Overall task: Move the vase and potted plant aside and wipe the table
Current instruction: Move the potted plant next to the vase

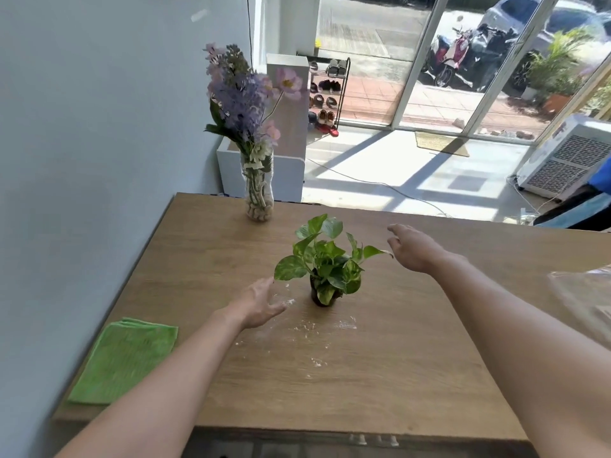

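A small potted plant (325, 264) with green leaves in a dark pot stands at the middle of the wooden table (413, 342). My left hand (259, 304) is open just left of the pot, apart from it. My right hand (413, 247) is open to the right of the leaves, fingers spread. A clear vase (259, 190) with purple and pink flowers stands at the table's far edge, left of centre. A folded green cloth (124, 358) lies at the near left corner. White crumbs (310, 327) are scattered in front of the pot.
A wall runs along the table's left side. A clear plastic bag (585, 292) lies at the table's right edge. Beyond the table are a white cabinet (291, 127), a shoe rack (327, 94), an air cooler (568, 160) and glass doors.
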